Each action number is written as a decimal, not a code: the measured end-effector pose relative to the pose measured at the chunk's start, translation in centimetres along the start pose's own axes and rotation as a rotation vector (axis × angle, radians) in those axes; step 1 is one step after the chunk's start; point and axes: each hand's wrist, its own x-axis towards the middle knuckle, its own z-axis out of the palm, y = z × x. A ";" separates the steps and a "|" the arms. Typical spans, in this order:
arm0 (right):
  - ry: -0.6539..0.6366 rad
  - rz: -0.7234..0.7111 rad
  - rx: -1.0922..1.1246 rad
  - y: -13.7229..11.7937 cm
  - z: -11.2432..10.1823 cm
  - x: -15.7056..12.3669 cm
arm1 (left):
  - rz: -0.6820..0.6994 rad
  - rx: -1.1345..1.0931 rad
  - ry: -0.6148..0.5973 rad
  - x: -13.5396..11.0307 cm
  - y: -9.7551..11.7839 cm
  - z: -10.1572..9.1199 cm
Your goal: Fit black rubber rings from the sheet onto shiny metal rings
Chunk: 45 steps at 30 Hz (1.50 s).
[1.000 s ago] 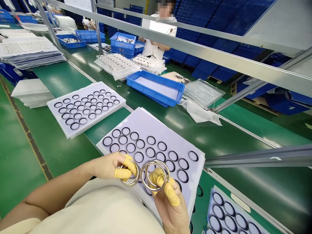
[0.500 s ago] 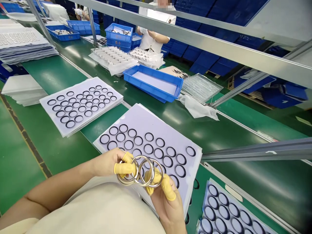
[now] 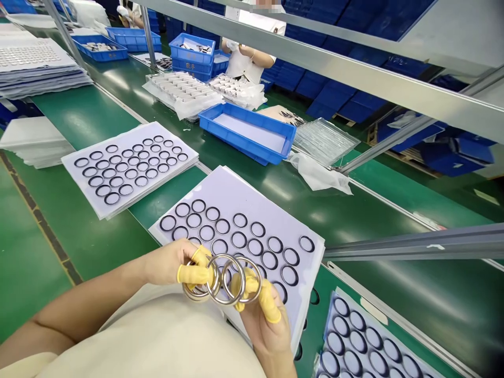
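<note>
The silver rings (image 3: 226,303), two bunches a second ago, now overlap (quite a shiny row) between left hand (image 3: 179,266) and right hand (image 3: 270,320), each grip closed on some above the white sheet (image 3: 252,197); the handfuls seem to be merging.

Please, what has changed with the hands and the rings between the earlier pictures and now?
One ring has moved leftward from the pair at the right hand and now overlaps the clustered rings in the left hand; I cannot tell whether it is gripped there. The right hand still holds another ring. The laid-out rings on the sheet and the blue tray stayed in place.
</note>
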 end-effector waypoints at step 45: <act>0.010 0.136 -0.506 5.1 2.5 7.5 | -0.057 -0.775 0.298 -2.2 -2.1 -5.4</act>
